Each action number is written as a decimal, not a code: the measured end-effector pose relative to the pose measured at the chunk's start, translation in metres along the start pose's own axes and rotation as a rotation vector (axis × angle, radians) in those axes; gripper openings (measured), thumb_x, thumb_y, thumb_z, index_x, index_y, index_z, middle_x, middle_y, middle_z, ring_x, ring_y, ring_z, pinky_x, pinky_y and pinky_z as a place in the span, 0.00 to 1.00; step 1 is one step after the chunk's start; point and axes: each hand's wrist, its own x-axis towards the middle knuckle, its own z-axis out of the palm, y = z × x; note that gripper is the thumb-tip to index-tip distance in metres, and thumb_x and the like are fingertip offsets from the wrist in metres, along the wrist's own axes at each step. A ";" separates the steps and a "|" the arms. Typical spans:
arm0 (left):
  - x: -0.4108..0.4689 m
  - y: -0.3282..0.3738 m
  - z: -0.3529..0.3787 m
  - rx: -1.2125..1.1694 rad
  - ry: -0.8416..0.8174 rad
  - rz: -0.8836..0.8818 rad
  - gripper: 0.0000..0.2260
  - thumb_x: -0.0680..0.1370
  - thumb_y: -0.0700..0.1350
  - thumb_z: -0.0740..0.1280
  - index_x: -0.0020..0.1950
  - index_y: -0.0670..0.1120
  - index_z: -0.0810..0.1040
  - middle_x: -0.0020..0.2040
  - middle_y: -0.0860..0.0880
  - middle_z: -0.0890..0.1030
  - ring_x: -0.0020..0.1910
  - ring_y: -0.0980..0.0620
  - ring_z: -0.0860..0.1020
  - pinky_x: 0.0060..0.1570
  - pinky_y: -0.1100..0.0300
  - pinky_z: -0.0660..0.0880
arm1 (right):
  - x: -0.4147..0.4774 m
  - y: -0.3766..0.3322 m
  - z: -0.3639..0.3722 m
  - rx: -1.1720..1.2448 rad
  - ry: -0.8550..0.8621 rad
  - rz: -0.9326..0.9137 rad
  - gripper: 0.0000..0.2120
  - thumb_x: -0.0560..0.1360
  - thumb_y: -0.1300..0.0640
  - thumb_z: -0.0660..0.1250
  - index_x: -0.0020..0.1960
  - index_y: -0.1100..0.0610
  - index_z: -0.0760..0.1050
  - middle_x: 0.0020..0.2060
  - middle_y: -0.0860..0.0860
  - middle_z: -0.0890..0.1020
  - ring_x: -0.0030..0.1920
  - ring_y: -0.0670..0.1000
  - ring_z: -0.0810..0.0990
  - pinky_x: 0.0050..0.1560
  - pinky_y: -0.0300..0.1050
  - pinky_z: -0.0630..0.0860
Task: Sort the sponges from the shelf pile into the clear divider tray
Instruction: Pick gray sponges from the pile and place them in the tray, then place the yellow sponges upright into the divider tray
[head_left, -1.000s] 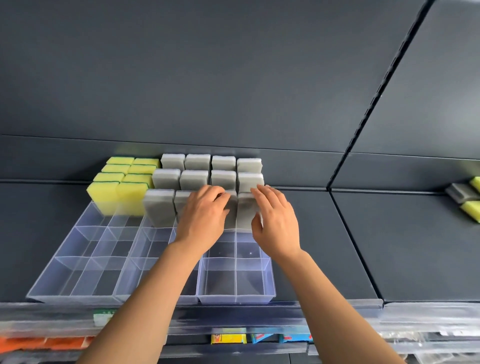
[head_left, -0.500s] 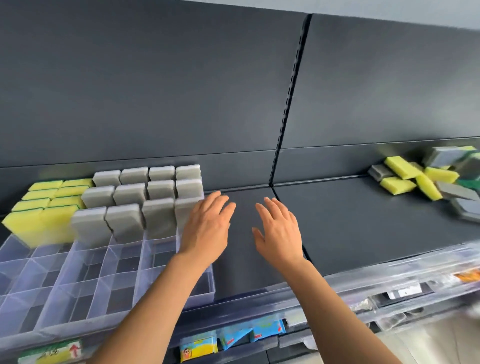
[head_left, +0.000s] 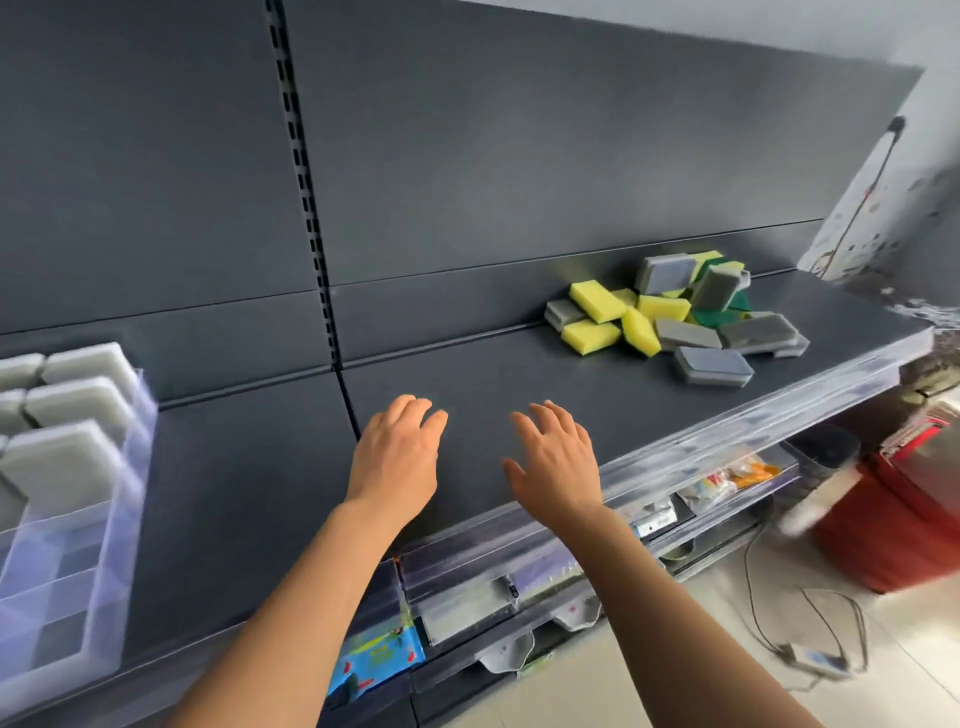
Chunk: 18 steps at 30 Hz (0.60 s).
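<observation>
- Left hand (head_left: 397, 457) and right hand (head_left: 556, 462) hover over the dark shelf (head_left: 249, 493), fingers loosely spread, holding nothing.
- The sponge pile (head_left: 675, 322) (yellow and grey, jumbled) lies well off to the right.
- The clear divider tray (head_left: 111, 519), at the left edge, holds upright grey sponges (head_left: 78, 405).

Dark grey back panel (head_left: 519, 156) with slotted upright (head_left: 304, 208) above shelf (head_left: 519, 379); clear rail (head_left: 727, 431) along its front edge; pale floor (head_left: 727, 660), red bin (head_left: 893, 525) and white wall (head_left: 935, 104).
</observation>
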 end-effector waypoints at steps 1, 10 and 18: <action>0.006 0.010 0.004 -0.006 -0.009 0.004 0.22 0.59 0.37 0.79 0.52 0.41 0.81 0.50 0.43 0.81 0.53 0.43 0.79 0.45 0.51 0.77 | 0.000 0.013 -0.002 -0.005 -0.004 0.015 0.26 0.76 0.49 0.64 0.72 0.52 0.62 0.71 0.53 0.64 0.74 0.54 0.54 0.70 0.49 0.55; 0.079 0.095 0.037 -0.087 -0.047 0.073 0.19 0.74 0.42 0.69 0.64 0.43 0.74 0.63 0.45 0.74 0.66 0.47 0.68 0.59 0.53 0.69 | 0.006 0.121 -0.012 0.001 -0.027 0.185 0.26 0.76 0.48 0.63 0.71 0.51 0.62 0.70 0.52 0.64 0.74 0.54 0.54 0.70 0.49 0.56; 0.165 0.136 0.081 -0.114 -0.078 0.089 0.21 0.77 0.47 0.64 0.69 0.47 0.67 0.68 0.48 0.69 0.69 0.50 0.63 0.63 0.57 0.64 | 0.056 0.196 -0.006 -0.018 -0.059 0.218 0.27 0.76 0.48 0.64 0.72 0.52 0.60 0.71 0.51 0.63 0.74 0.53 0.53 0.70 0.48 0.55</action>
